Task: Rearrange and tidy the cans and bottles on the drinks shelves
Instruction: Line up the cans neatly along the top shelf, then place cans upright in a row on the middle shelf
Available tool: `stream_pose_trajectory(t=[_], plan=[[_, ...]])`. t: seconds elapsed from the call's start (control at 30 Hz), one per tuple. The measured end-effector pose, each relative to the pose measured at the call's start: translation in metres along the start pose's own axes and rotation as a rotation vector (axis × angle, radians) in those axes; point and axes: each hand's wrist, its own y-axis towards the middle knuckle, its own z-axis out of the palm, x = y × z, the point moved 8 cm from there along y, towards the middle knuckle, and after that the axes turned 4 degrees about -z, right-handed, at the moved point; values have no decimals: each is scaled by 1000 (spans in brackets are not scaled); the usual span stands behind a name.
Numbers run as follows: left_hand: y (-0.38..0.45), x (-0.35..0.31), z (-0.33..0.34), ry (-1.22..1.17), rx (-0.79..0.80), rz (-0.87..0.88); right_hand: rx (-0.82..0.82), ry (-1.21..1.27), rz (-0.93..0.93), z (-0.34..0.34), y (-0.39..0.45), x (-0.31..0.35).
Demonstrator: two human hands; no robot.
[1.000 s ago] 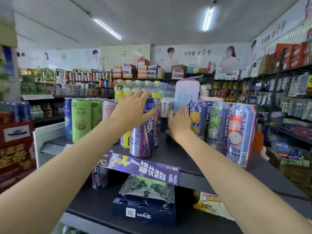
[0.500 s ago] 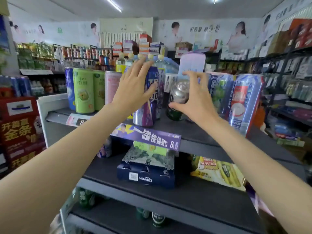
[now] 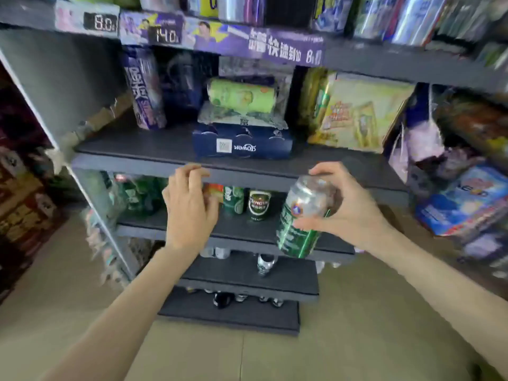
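Right hand (image 3: pixel 354 210) has its grip around a tilted green-and-silver can (image 3: pixel 302 215), in mid-air before the shelves (image 3: pixel 247 171). Left hand (image 3: pixel 189 204), fingers loose, seemingly empty. Upright green cans (image 3: pixel 258 204) stand behind.

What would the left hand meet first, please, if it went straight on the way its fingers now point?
Probably the front edge of the grey shelf: the left hand has its fingers already at that edge, though depth is unclear and they may pass in front of it.

Two bare forearms, no sleeves, left hand (image 3: pixel 189 207), right hand (image 3: pixel 354 213), unadorned fingers (image 3: pixel 324 169)
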Motion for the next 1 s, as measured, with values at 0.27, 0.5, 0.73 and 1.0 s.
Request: stream_pose_trajectory(t=[0.27, 0.5, 0.73, 1.0], plan=[[-65, 70, 100, 67, 411, -243, -140, -73, 323, 92, -33, -137], [-90, 94, 179, 146, 506, -154, -432, -46, 243, 92, -3, -199], [-86, 112, 229, 215, 558, -67, -559, -38, 218, 92, 18, -248], [-122, 116, 242, 178, 318, 31, -468, 16, 157, 108, 19, -261]])
